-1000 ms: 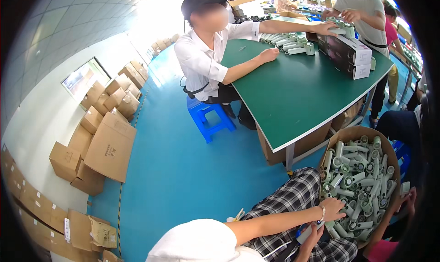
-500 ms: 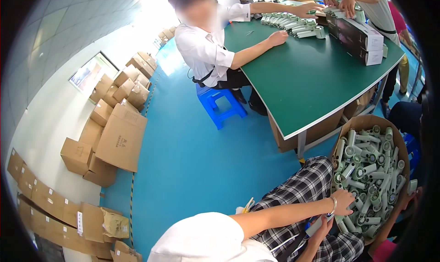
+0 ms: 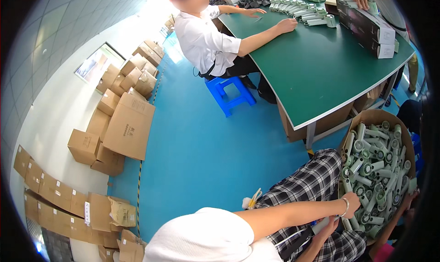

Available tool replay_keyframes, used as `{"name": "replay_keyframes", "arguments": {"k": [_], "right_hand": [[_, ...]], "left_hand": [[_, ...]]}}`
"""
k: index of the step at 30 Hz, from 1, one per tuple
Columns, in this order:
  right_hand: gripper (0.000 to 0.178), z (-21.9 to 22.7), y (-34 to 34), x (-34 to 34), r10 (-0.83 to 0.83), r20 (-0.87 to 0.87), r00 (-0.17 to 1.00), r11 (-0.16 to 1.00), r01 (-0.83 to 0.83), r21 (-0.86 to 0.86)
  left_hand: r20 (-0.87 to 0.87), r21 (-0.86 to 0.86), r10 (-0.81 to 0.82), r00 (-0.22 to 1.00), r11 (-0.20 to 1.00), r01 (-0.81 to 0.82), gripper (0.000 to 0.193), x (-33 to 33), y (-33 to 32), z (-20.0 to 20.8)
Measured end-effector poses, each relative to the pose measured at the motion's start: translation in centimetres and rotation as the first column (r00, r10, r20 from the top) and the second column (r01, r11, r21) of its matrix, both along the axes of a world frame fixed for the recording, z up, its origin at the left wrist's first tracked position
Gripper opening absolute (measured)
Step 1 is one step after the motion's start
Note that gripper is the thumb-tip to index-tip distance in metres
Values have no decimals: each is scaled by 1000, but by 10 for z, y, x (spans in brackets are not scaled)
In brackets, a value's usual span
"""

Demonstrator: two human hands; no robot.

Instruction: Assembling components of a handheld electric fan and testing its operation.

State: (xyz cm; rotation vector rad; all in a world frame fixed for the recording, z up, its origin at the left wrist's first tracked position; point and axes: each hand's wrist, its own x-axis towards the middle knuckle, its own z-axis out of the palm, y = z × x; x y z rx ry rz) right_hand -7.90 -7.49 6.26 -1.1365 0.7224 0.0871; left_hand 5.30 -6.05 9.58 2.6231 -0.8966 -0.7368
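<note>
My left hand [image 3: 352, 204], with a bracelet at its wrist, is at the near left rim of a large cardboard box [image 3: 409, 124]. Its fingers are curled closed, and what they hold, if anything, is hidden. Just below it, over a lap in black-and-white checked cloth [image 3: 302, 184], my right hand [image 3: 326, 230] is closed around a pale handheld fan [image 3: 320, 225]. Part of that fan is covered by my fingers and left wrist. Pale green handheld fans [image 3: 373, 165] lie heaped inside the box, handles pointing every way.
Beyond the box stands a green table [image 3: 316, 87] with a row of fans [image 3: 302, 12] and dark printed cartons [image 3: 364, 28]. A co-worker [image 3: 206, 37] sits on a blue stool [image 3: 231, 94]. Another person's hand [image 3: 410, 197] is at the box's right side. Cartons [image 3: 130, 124] line the left wall.
The view has shifted slightly. My left hand's fingers have curled in, while my right hand still grips the fan. The seated co-worker's outstretched hand has drawn back from the row of fans.
</note>
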Motion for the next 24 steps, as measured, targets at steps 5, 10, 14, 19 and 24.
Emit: {"name": "replay_keyframes", "arguments": {"k": [5, 10, 14, 19, 24], "right_hand": [[45, -6, 0, -5, 9, 8, 1000, 1000, -9, 2], [47, -14, -8, -6, 57, 17, 998, 998, -57, 2], [48, -18, -4, -5, -19, 25, 1000, 1000, 18, 17], [48, -12, -11, -6, -48, 51, 998, 998, 47, 29], [51, 8, -2, -9, -100, 39, 994, 995, 100, -11]], "left_hand": [[122, -42, 38, 992, 999, -33, 28, -6, 2, -9], [158, -72, 77, 984, 995, -66, 28, -10, -3, -7], [183, -70, 97, 978, 994, -85, 26, -11, -6, -14], [281, -194, 136, 950, 978, -82, 24, -15, -9, -3], [329, -337, 265, 906, 929, -149, 26, -18, -9, 12]]}}
